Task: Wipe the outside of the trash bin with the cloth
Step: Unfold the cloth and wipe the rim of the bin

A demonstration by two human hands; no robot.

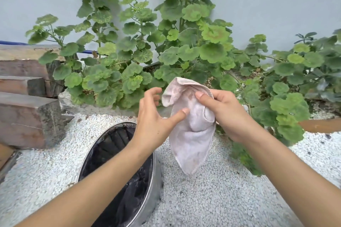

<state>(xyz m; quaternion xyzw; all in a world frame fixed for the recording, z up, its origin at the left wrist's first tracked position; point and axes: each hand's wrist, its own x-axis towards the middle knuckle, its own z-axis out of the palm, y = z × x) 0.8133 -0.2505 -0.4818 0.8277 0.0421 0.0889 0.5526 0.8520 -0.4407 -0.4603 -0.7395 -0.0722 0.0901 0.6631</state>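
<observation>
A pale pink cloth (191,140) hangs in the air in front of me, bunched at the top in my right hand (225,114), which grips it between thumb and fingers. Just left of the cloth is my left hand (155,121), fingers spread, its thumb tip touching the cloth's side. Below my left forearm stands the round metal trash bin (156,177), lined with a black bag and seen from above. My left arm hides part of the bin's rim. The cloth hangs clear of the bin, to its right.
White gravel (212,199) covers the ground around the bin. Leafy green plants (166,60) grow along a pale wall behind. Stacked stone blocks (27,116) stand at the left. A brown edge (321,125) shows at the right.
</observation>
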